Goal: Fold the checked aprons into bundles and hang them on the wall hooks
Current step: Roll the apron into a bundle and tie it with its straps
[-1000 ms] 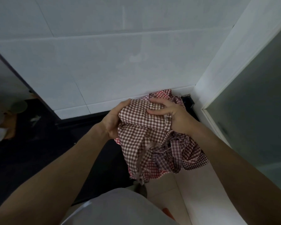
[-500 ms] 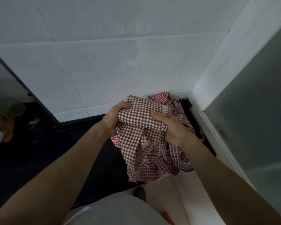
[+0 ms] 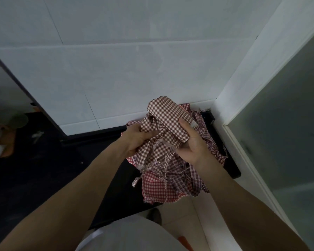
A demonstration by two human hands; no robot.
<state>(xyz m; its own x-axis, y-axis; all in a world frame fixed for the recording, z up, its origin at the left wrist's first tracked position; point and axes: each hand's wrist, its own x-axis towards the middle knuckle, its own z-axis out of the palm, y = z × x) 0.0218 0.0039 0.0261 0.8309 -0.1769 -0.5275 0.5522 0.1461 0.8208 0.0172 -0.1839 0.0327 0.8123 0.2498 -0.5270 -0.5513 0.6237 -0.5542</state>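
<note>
While gripped, apron [image 3: 168,116] before tiled wall [image 3: 116,78]

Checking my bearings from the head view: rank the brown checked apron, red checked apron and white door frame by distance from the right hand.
From the right hand:
1. Brown checked apron, gripped by it, to its left.
2. Red checked apron, below, on the heap.
3. White door frame, off to the right, farthest.

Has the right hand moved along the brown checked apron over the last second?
Yes. The right hand slid from the top of the brown checked apron down its right side, away from the tiled wall, and grips it from below.
</note>
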